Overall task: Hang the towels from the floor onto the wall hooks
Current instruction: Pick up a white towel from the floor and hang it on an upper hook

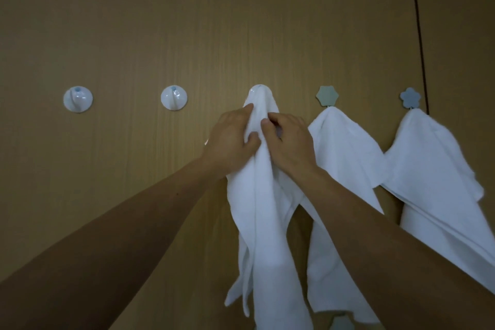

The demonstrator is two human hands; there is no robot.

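A white towel (263,211) hangs over the middle round white hook (259,89), its top draped across the hook. My left hand (231,139) pinches the towel's upper fold from the left. From the right, my right hand (290,142) grips the same fold just below the hook. Two bare round white hooks (78,99) (174,98) sit to the left on the wooden wall. To the right, a second white towel (345,158) hangs from a green hexagonal hook (327,95), and a third white towel (434,169) from a blue flower hook (410,98).
The wall (187,21) is tan wood-grain panel. A thin dark cord (418,32) runs down it at the far right, beside the flower hook. A small green object (341,323) peeks out at the bottom edge below the towels.
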